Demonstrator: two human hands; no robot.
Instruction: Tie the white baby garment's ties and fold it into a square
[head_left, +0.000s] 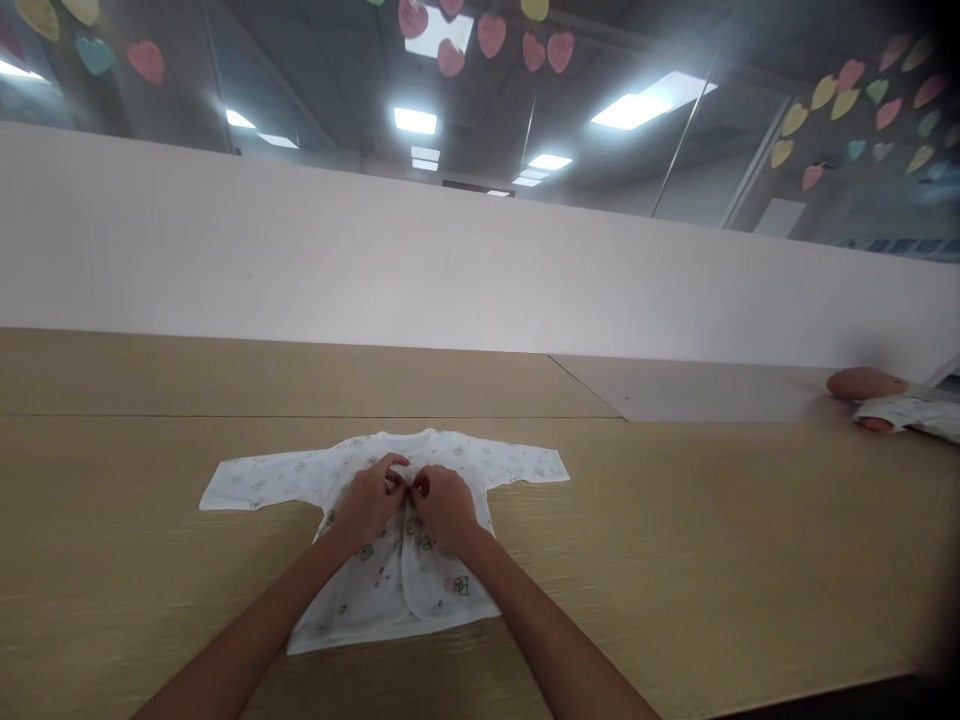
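A small white baby shirt (pixel 375 605) with a scattered print of little figures lies flat on the table, its collar away from me and both sleeves spread out sideways. At the upper part of its front opening, my left hand (pixel 375 495) pinches the cloth edge. My right hand (pixel 442 505) pinches the same spot from the other side, with the fingertips of both hands nearly touching. Whatever small fastening may sit between the fingertips is hidden. Below the hands the front edges run down, lying close together toward the curved hem.
The wooden table (pixel 712 560) reaches back to a low white partition (pixel 450 260), topped by glass with paper hearts (pixel 491 35). On the far right lie a brown rounded thing (pixel 866 383) and a white printed cloth (pixel 919 415). A pale panel (pixel 697 390) is at the back.
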